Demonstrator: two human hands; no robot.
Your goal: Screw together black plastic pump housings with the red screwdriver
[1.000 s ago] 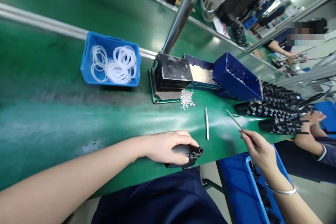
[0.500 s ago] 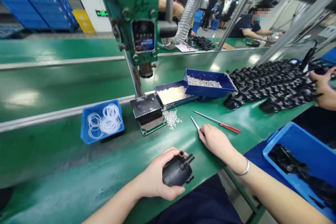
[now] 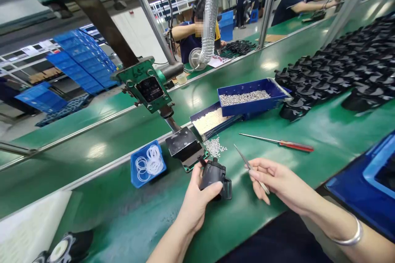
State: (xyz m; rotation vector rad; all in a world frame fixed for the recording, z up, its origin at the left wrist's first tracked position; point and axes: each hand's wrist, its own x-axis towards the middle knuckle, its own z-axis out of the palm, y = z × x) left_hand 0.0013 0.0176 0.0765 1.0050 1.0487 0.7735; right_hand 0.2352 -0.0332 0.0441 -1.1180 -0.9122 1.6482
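Note:
My left hand [image 3: 199, 197] is closed around a black plastic pump housing [image 3: 212, 176] with short pipe stubs on top, held above the green bench. Between the thumb and fingers of my right hand [image 3: 271, 178] is a pair of metal tweezers [image 3: 243, 158], their tips pointing up and left. Just beyond the housing lies a loose pile of small metal nuts or rings [image 3: 214, 147]. A screwdriver [image 3: 293, 145] with a red handle rests on the bench past my right hand.
A green press [image 3: 151, 90] stands over a black block [image 3: 184, 141]. Left of it, a blue tray [image 3: 148, 181] holds clear rings. Blue bins carry screws [image 3: 245, 97] and pale small parts [image 3: 211, 121]. Rows of black parts [image 3: 336, 65] fill the right. Co-workers sit across the bench.
My view has swung, shifting the bench. The housing has been raised and turned, its stubs now pointing up. My right hand has lifted the tweezers off the bench and turned palm-up.

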